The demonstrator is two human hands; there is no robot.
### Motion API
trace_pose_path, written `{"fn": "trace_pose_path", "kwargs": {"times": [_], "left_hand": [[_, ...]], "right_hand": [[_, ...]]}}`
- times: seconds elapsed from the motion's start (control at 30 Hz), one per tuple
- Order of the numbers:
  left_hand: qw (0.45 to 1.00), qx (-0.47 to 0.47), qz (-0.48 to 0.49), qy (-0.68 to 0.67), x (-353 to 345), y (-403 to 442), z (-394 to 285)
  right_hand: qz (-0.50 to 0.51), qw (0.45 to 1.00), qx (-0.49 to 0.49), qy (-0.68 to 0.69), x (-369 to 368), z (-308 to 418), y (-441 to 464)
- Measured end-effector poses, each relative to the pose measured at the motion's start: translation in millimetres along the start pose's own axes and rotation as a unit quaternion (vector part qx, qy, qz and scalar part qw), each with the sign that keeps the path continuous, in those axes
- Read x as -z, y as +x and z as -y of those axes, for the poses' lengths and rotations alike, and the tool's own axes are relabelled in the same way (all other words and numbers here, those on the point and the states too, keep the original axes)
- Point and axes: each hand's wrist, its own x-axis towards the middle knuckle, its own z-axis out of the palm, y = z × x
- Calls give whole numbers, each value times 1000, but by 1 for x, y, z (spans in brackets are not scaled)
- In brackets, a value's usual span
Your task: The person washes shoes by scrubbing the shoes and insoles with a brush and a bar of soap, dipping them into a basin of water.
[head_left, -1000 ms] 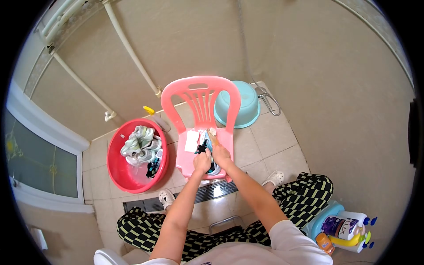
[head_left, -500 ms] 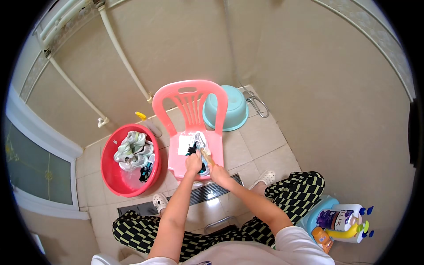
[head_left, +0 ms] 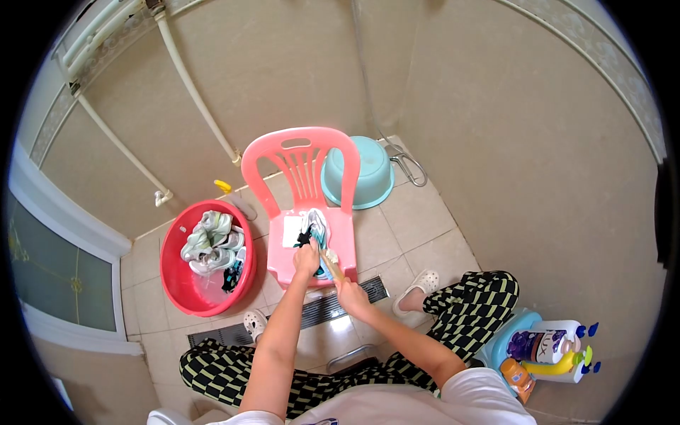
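Note:
A white, black and teal sneaker (head_left: 317, 222) lies on the seat of a pink plastic chair (head_left: 343, 230). My left hand (head_left: 307, 259) is closed on the near part of the sneaker, hiding some of it. In my right hand (head_left: 352, 296) is a brush (head_left: 331, 268) with a light wooden handle, its fingers wrapped round the near end. The brush's far end meets the sneaker's right side, where a little white foam shows. A flat white square (head_left: 292, 231) rests on the seat, left of the sneaker.
On the left, a red basin (head_left: 170, 280) holds several wet sneakers (head_left: 211, 244). A yellow-topped bottle (head_left: 241, 204) stands behind it. Behind the chair are an upturned light-blue basin (head_left: 368, 170) and a metal fixture (head_left: 411, 170). A floor drain (head_left: 322, 310) and detergent bottles (head_left: 544, 343) are nearer me.
My right hand and the brush have shifted slightly down toward me along the sneaker. My left hand keeps its hold. The whole view has moved a little.

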Motion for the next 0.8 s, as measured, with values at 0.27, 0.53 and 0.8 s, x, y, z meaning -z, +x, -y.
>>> {"fn": "trace_pose_path", "kwargs": {"times": [0.27,0.53,0.8], "left_hand": [[1000,-3,4,-28,3,-3,1],[1000,-6,1,-15,-5,0,-1],[1000,-8,-13,-17,0,-3,-4]], "right_hand": [[-5,999,-23,25,-7,4,42],[7,999,-36,29,-8,0,105],[-29,999,-3,25,-7,5,138]]}}
